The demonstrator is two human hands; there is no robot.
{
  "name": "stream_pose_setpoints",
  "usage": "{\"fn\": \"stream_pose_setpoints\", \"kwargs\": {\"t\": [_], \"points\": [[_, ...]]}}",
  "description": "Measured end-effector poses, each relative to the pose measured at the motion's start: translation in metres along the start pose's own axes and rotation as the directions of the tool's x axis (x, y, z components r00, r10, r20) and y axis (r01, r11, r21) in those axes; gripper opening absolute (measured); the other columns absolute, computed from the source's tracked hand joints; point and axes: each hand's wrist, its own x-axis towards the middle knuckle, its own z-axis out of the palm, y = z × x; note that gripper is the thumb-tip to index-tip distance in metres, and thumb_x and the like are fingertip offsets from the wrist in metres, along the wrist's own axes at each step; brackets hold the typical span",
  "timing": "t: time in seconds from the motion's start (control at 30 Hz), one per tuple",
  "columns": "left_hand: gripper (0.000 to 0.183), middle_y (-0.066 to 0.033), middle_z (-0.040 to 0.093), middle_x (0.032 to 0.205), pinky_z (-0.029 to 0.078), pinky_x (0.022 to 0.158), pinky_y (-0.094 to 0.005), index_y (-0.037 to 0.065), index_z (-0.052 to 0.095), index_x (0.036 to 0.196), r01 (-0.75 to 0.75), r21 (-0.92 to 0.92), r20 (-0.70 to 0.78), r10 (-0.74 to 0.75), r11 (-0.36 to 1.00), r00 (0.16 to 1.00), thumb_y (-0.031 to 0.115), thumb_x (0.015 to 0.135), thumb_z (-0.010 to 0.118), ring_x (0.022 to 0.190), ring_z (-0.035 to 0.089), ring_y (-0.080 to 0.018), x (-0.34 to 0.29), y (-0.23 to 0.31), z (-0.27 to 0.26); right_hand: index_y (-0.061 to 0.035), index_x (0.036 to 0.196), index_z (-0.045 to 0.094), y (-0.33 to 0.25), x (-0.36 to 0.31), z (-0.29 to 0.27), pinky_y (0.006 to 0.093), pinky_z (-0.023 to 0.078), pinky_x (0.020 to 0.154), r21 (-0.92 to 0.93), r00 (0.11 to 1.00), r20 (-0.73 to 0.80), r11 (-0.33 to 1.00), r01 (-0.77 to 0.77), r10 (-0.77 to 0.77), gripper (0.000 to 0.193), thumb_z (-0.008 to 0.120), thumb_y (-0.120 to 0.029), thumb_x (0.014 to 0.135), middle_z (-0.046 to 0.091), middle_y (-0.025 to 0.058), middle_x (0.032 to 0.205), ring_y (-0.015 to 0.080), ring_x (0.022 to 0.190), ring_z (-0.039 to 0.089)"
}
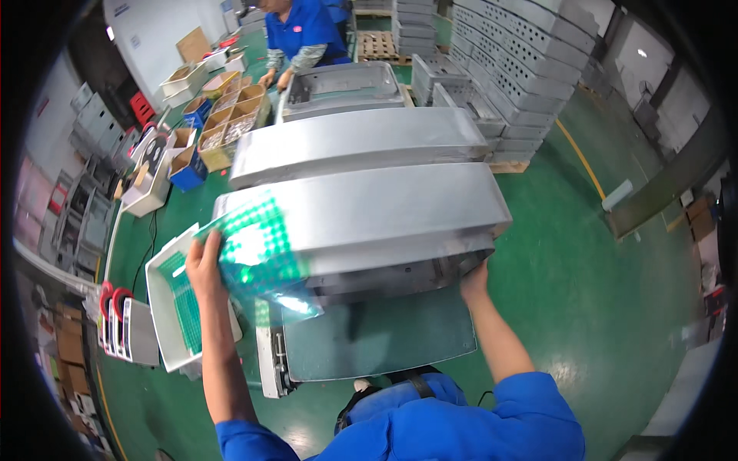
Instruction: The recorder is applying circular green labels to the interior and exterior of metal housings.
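My left hand [204, 265] is closed on a shiny clear plastic sheet covered with green dots [257, 242]. That sheet overlaps the left end of a large grey metal housing [369, 203], which is tilted up so its hollow underside shows. At the housing's lower right corner is my right hand [475, 280], gripping the edge with its fingers partly hidden. Beneath lies a dark green work surface [384, 338]. Directly behind stands a second grey housing [361, 142] of similar shape.
On the left, a white bin [165, 307] holds green dotted sheets. Cardboard compartments of small parts [231, 123] stand farther off, near a co-worker in blue [307, 34] beside another housing [342, 84]. Stacked grey crates [523, 65] rise at the back right.
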Motion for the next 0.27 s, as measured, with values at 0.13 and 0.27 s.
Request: {"fn": "stream_pose_setpoints", "kwargs": {"t": [0.13, 0.27], "points": [[0.011, -0.0013, 0.062, 0.085, 0.044, 0.065, -0.019, 0.003, 0.061, 0.092, -0.047, -0.019, -0.014, 0.046, 0.999, 0.999, 0.01, 0.085, 0.058, 0.073, 0.055, -0.0067, 0.013, -0.018, -0.001, -0.0171, 0.13, 0.034, 0.014, 0.008, 0.012, 0.042, 0.031, 0.097, 0.272, 0.995, -0.005, 0.958, -0.091, 0.095, 0.053, 0.043, -0.046, 0.087, 0.034, 0.0013, 0.131, 0.0223, 0.121, 0.033], [0.017, -0.0034, 0.063, 0.09, 0.046, 0.066, -0.0212, 0.003, 0.059, 0.101, -0.047, -0.023, 0.008, 0.047, 0.999, 0.999, 0.011, 0.086, 0.057, 0.075, 0.057, -0.0084, 0.051, -0.035, -0.001, -0.0192, 0.131, 0.033, 0.01, 0.033, 0.04, 0.0433, 0.029, 0.1, 0.228, 0.995, -0.082, 0.973, -0.043, 0.064, 0.061, 0.049, -0.051, 0.082, 0.027, -0.0002, 0.136, 0.0212, 0.124, 0.027]]}}
